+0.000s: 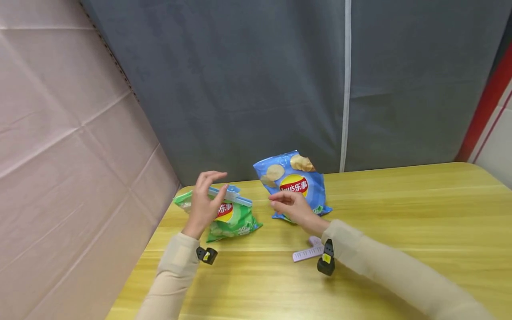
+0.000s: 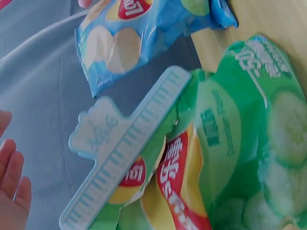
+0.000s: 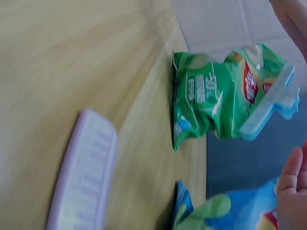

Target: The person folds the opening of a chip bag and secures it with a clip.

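On the left of the table a green chip bag [image 1: 238, 226] has its folded top clamped by a light blue sealing clip [image 2: 129, 143] with a piano-key pattern. Just beside the clip is my left hand [image 1: 203, 206], its thumb and fingers spread apart and holding nothing. My right hand [image 1: 298, 210] is in front of a blue chip bag [image 1: 276, 171] that stands upright. Its fingers are loosely bent with nothing between them; whether they touch the blue bag I cannot tell. Below the right wrist lies a purple clip [image 3: 86, 177] of the same kind, flat on the wood.
The wooden table [image 1: 400, 213] reaches back to a grey curtain [image 1: 248, 89]. A pale cloth wall [image 1: 72, 178] borders its left side. Each wrist wears a small black camera, and the right one [image 1: 326, 264] hangs close to the purple clip.
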`<state>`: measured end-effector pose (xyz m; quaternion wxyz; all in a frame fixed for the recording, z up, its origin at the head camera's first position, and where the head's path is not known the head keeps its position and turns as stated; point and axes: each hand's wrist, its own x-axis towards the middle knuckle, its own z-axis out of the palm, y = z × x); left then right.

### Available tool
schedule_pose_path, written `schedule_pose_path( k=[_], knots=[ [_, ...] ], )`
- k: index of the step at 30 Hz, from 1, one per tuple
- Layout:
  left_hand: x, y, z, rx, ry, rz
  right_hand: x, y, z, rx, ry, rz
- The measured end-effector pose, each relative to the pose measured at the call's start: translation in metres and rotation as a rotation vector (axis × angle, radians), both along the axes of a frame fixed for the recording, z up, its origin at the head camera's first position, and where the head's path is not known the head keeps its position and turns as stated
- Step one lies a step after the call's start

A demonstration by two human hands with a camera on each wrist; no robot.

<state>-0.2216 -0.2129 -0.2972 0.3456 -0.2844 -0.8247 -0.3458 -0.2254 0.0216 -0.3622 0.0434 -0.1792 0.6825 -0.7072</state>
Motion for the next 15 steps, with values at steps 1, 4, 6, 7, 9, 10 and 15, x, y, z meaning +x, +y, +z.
schedule_pose_path(
  k=[1, 4, 6, 7, 9, 10, 15],
  knots=[
    [0.000, 0.002, -0.001, -0.002, -0.002, -0.003, 0.000, 0.003, 0.000, 0.001, -0.004, -0.012],
    [0.000, 0.007, -0.003, -0.014, -0.011, -0.021, -0.003, 0.012, -0.001, 0.000, -0.003, -0.031],
    [0.000, 0.010, -0.003, -0.022, -0.024, -0.042, -0.005, 0.018, -0.002, -0.001, -0.016, -0.057],
    [0.001, 0.012, -0.004, -0.027, -0.028, -0.050, -0.005, 0.021, -0.002, -0.006, -0.026, -0.069],
    [0.001, 0.015, -0.004, -0.036, -0.036, -0.059, -0.006, 0.027, -0.003, -0.012, -0.043, -0.094],
    [0.002, 0.016, -0.005, -0.039, -0.042, -0.063, -0.007, 0.030, -0.003, -0.006, -0.048, -0.108],
    [0.001, 0.022, -0.007, -0.046, -0.071, -0.078, -0.011, 0.048, -0.007, -0.006, -0.040, -0.174]
  ],
)
